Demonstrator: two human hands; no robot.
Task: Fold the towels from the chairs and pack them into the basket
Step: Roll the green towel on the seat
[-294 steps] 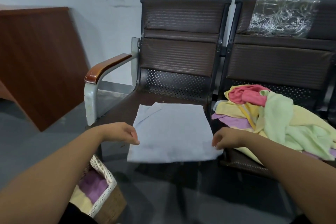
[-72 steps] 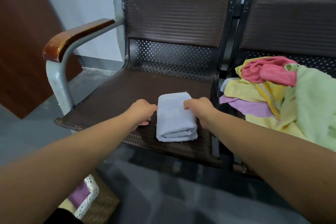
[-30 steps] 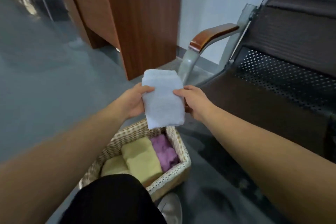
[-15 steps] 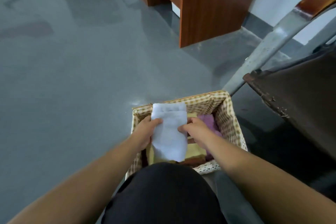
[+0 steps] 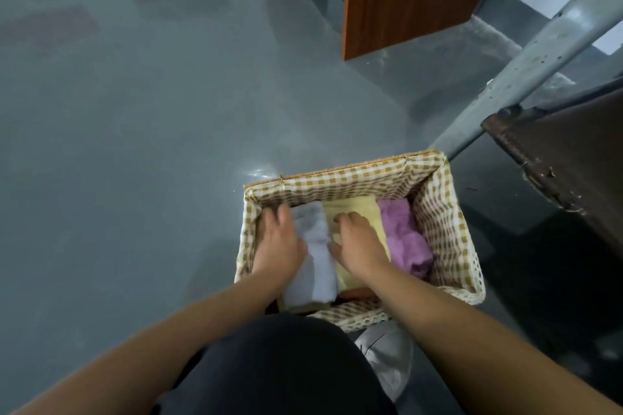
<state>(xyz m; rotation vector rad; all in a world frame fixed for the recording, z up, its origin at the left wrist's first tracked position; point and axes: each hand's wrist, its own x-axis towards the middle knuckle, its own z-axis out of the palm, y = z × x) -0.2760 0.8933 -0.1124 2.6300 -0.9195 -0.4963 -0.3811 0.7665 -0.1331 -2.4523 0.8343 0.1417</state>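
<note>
**Third folded towel being seated in the basket**

At the left wall of the wicker basket [image 5: 337, 178], the left hand [image 5: 279, 242] is pushed down between the checked lining and the folded pale blue towel [image 5: 317, 266]. Its fingers are laid along the towel's left flank and the thumb is set across the top, so the towel appears to be gripped, not merely pressed. The towel's right edge is held by the right hand [image 5: 357, 242], with knuckles bent and thumb on the cloth; the fingertips are hidden. Under that hand, in the middle of the basket, a folded yellow towel [image 5: 357, 207] is seen, and a folded purple towel [image 5: 404, 236] is tucked against the right wall. Beyond the basket's right corner, the chair's metal leg [image 5: 539, 54] and the front edge of the seat [image 5: 573, 158] are visible.

Three towels are judged packed, the blue one not yet released. No unfolded towels are in view, so the amount left cannot be told.
</note>
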